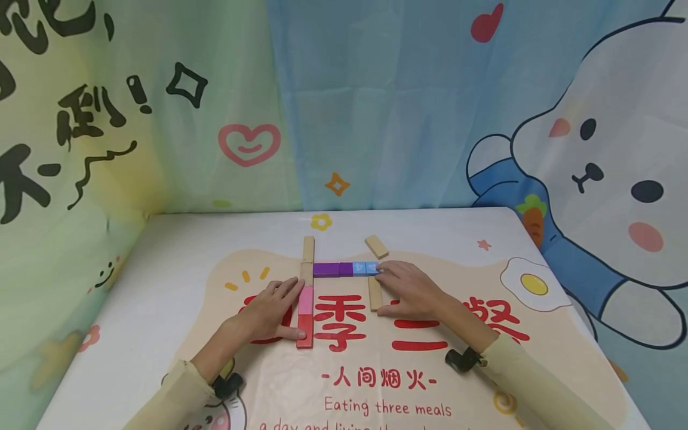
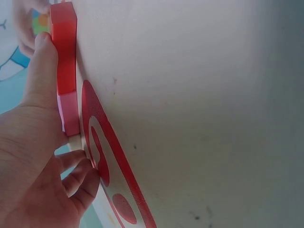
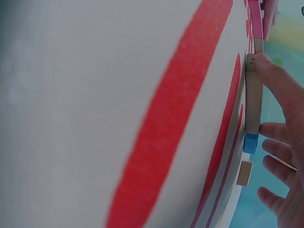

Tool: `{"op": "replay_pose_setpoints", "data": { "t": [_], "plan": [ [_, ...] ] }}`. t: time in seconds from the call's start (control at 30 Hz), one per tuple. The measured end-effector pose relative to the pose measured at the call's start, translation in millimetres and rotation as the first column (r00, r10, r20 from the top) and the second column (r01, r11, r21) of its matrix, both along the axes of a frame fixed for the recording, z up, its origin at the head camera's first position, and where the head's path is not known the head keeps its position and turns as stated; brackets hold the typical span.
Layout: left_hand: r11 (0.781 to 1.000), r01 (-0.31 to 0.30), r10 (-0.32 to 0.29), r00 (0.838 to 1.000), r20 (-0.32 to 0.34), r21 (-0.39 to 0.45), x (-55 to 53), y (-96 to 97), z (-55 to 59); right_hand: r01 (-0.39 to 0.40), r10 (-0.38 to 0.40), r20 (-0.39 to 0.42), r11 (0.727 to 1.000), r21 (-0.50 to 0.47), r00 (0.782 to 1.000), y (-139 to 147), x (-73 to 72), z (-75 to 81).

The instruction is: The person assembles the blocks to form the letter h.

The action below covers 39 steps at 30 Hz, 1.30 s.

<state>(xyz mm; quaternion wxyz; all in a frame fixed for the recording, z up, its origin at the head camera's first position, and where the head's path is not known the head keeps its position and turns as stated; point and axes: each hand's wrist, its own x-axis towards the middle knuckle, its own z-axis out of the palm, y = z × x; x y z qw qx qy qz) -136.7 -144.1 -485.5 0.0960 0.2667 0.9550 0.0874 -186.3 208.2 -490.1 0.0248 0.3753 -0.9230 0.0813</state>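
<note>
On the printed tablecloth a column of flat blocks runs away from me: a red block [image 1: 304,334], a pink block [image 1: 306,300] and two plain wooden blocks [image 1: 307,273]. From it a row of purple blocks [image 1: 326,270] and light blue blocks [image 1: 359,269] leads right. My left hand [image 1: 269,313] lies left of the column, its thumb touching the red block, its fingertips near the pink and wooden blocks. Below the blue end stands another wooden block [image 1: 374,294]. My right hand [image 1: 411,289] touches its near end with the thumb; the fingers rest by the blue end.
A loose wooden block [image 1: 377,246] lies askew just beyond the blue end of the row. The white table [image 1: 183,233] backs onto a printed curtain [image 1: 376,119]. Dark wrist cameras [image 1: 462,360] sit at both cuffs.
</note>
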Motion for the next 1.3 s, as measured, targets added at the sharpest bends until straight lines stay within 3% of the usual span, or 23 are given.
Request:
{"op": "replay_pose_setpoints", "data": {
  "t": [0.4, 1.03, 1.17, 1.3],
  "plan": [
    [1.0, 0.013, -0.013, 1.0, -0.025, 0.007, 0.3, -1.2, -1.6, 0.017, -0.017, 0.01, 1.0, 0.002, 1.0, 0, 0.0, -1.1],
    [1.0, 0.001, -0.001, 1.0, 0.009, 0.014, -2.0, -2.1, 1.8, 0.04, -0.039, 0.018, 0.999, -0.004, 0.999, -2, -1.6, 1.4],
    [1.0, 0.0, 0.0, 1.0, 0.009, 0.01, -2.2, -2.1, 2.1, 0.119, -0.114, 0.092, 0.992, -0.052, 0.989, 0, -13.7, 14.4],
    [1.0, 0.001, -0.001, 1.0, 0.011, 0.017, -1.2, -2.2, 0.6, 0.216, -0.19, 0.214, 0.971, -0.104, 0.958, 5, -37.5, 28.6]
  ]
}}
